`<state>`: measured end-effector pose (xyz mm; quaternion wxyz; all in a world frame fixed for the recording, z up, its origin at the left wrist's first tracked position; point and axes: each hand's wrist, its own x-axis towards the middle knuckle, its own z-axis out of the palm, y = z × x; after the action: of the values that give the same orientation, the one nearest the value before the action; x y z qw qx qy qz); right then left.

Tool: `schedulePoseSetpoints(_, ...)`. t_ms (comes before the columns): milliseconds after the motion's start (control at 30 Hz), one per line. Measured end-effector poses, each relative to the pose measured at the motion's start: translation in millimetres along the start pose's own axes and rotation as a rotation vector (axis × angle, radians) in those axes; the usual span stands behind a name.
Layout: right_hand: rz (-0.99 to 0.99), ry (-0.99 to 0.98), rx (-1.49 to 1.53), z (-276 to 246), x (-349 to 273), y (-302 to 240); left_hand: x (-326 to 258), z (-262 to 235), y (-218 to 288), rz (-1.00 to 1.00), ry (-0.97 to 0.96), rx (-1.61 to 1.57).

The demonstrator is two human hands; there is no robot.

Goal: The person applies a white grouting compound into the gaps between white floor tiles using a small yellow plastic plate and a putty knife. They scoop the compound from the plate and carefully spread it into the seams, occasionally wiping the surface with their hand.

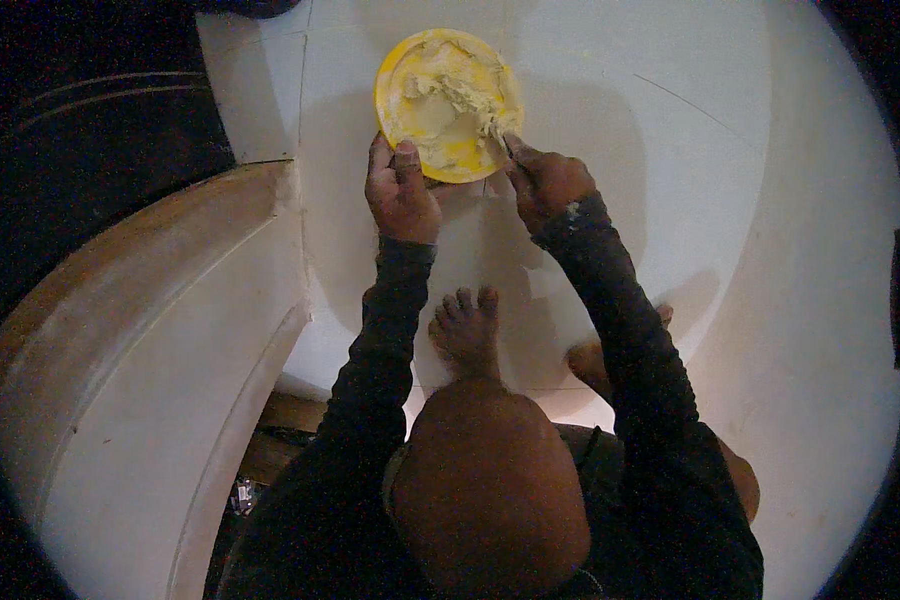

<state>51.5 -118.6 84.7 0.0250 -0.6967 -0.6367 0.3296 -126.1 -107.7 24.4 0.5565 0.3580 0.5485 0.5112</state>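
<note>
My left hand (401, 190) grips the near rim of the yellow plate (448, 104), thumb on top. My right hand (548, 183) pinches a scraper (500, 137) in the putty (455, 92). The plate rests on the white floor (610, 110) before my foot (465, 330).

— View? Head-worn fisheye, looking steeply down, close over knee and bare foot (465, 330).
— Reach? Forearms entering from lower edge, hands (402, 195) near top centre, white floor (750, 200) curving at rim. Single view only.
</note>
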Motion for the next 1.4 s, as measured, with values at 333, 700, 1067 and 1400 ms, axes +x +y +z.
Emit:
schedulePoseSetpoints(333, -0.042, 0.076, 0.121, 42, 23, -17, 6, 0, -10, -0.017, 0.012, 0.024)
schedulePoseSetpoints(700, 0.023, -0.246, 0.559, -14, 9, 16, 13, -4, -13, -0.088, 0.023, -0.037)
schedulePoseSetpoints(1067, 0.182, 0.345, -0.342, -73, 57, 210, 28, -52, -21, 0.269, 0.300, 0.595)
schedulePoseSetpoints(1400, -0.022, 0.317, -0.322, -73, 65, 195, 27, -66, -36, 0.206, 0.364, 0.747)
